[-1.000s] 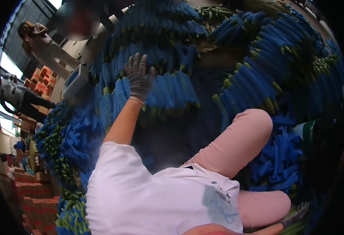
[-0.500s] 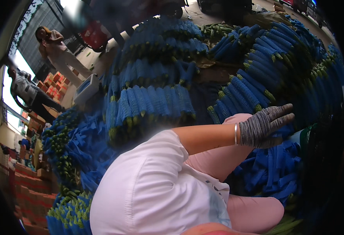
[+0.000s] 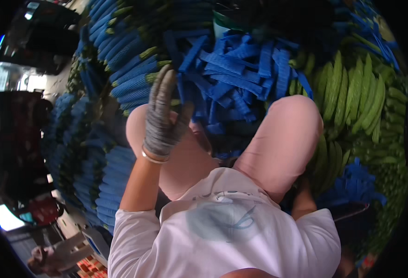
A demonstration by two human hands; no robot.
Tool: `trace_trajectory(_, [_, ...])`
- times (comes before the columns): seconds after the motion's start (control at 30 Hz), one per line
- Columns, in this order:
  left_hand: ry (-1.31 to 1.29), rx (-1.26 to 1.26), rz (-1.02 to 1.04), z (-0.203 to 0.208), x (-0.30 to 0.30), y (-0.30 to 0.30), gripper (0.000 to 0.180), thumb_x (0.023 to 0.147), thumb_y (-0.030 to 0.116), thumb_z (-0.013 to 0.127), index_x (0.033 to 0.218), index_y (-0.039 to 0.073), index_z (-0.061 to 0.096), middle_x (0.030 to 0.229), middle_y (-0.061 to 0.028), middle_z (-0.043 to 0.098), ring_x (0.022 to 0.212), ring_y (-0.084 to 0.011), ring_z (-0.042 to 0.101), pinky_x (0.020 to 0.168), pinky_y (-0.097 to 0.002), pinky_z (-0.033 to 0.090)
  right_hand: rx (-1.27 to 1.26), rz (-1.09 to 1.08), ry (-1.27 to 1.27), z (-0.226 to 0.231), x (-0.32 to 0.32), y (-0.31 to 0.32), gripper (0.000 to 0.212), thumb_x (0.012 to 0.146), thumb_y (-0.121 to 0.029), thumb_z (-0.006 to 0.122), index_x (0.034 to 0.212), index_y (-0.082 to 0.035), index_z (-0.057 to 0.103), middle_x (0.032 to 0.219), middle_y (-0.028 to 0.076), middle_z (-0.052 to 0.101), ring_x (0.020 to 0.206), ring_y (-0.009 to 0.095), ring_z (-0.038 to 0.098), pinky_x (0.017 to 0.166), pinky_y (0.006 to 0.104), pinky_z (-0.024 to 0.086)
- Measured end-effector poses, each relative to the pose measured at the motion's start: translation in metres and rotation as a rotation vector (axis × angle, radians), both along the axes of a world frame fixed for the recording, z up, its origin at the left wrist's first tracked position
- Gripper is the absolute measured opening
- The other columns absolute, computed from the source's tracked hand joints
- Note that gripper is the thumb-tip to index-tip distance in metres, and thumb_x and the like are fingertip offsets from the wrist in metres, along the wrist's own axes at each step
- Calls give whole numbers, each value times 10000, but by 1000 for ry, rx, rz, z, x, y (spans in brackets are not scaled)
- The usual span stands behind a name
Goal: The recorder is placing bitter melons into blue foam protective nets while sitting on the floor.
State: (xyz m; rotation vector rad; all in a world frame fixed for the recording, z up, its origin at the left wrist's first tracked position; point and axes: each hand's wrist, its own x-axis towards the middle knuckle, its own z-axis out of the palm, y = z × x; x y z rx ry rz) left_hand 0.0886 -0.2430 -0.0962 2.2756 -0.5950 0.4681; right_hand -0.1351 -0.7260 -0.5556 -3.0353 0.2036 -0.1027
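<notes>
My left hand (image 3: 163, 118), in a grey knitted glove with a bangle at the wrist, is raised by my left knee. Its fingers stretch out, the thumb stands apart, and nothing is in it. Just beyond lies a loose heap of flat blue mesh sleeves (image 3: 234, 69). Left of the hand are rows of long green gourds in blue mesh sleeves (image 3: 132, 76). My right forearm (image 3: 302, 201) reaches down outside my right knee; the hand is lost in shadow there, its fingers hidden. Near it are bare green gourds (image 3: 329, 162), bumpy like bitter gourds.
More bare gourds (image 3: 354, 95) are stacked at the right. A smaller bunch of blue sleeves (image 3: 354, 183) lies beside my right arm. A pale tub with a green rim (image 3: 220, 23) stands at the far side. A person (image 3: 51, 259) and parked vehicles appear at the left.
My view has swung to the right, bringing the bare gourds and my right forearm into sight. My left hand is still raised with its fingers stretched out.
</notes>
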Motion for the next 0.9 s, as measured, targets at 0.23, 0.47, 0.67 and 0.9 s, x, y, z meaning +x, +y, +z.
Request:
trace_trajectory(0.23, [207, -42, 4, -4, -1, 12, 494, 943, 129, 497, 1389, 26, 310, 1401, -87, 358, 1167, -210, 458, 989, -333, 361, 244, -876, 141, 127, -4, 45, 759, 687, -401, 660, 1315, -87, 373, 1327, 235, 386, 1185, 410, 441, 946, 489, 417])
trace_trajectory(0.47, [238, -137, 10, -14, 9, 2, 457, 940, 107, 490, 1362, 12, 344, 1345, -95, 417, 1109, -193, 485, 928, -288, 399, 390, -345, 564, 148, -7, 96, 489, 823, -254, 532, 1269, -81, 430, 1280, 216, 439, 1133, 389, 484, 972, 459, 386])
trace_trajectory(0.67, [210, -75, -72, -19, 11, 0, 447, 959, 125, 458, 1377, 21, 337, 1248, -128, 500, 1123, -183, 481, 962, -286, 377, 82, -462, 624, 22, -101, 102, 837, 812, -361, 581, 1453, -80, 121, 1464, 176, 262, 1369, 314, 238, 1086, 466, 249])
trace_trajectory(0.9, [274, -37, -69, -18, 7, -10, 434, 965, 132, 446, 1372, 14, 351, 1273, -131, 486, 1176, -201, 464, 1014, -312, 351, 419, -535, 844, 116, -46, 96, 429, 847, -250, 531, 1215, -30, 539, 1246, 183, 539, 1168, 299, 520, 979, 403, 412])
